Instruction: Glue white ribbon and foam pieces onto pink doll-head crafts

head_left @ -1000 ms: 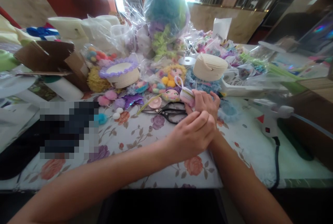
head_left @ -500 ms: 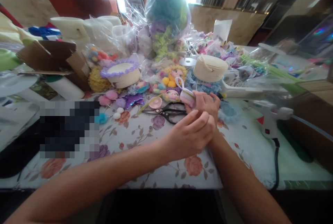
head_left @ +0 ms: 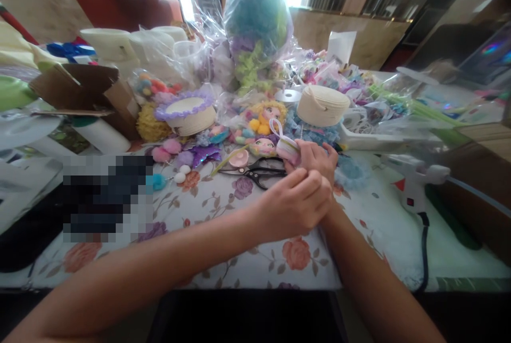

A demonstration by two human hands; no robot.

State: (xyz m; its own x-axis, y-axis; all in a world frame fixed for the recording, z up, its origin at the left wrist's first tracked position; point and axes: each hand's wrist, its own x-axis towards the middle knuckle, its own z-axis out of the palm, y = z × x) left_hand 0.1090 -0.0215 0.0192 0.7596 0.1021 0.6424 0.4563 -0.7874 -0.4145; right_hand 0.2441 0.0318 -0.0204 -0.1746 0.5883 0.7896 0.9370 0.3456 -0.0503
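Observation:
My left hand point(head_left: 297, 202) is closed, its thumb and fingers pinched together in front of my right wrist; what they hold, if anything, is hidden. Partly covered behind it, my right hand point(head_left: 317, 159) has curled fingers. Its fingertips lie against a small white and pinkish roll point(head_left: 288, 147) with a ribbon loop standing up from it. Whether the right hand grips this roll or something smaller is unclear. Black-handled scissors point(head_left: 255, 171) lie just left of the hands, beside a pale pink round piece point(head_left: 238, 158). A doll face point(head_left: 262, 145) rests behind the scissors.
A white glue gun point(head_left: 415, 183) with a black cord is at right. Behind the hands sit a cream ribbon roll point(head_left: 323, 105) and a purple-trimmed round box point(head_left: 187, 117). An open cardboard box point(head_left: 83, 90) stands left. Pompoms point(head_left: 166, 149) and a purple star point(head_left: 203, 155) lie nearby.
Both hands stay almost in place; the left shifts very slightly. The view moves a little, and nothing on the table is visibly taken up or put down.

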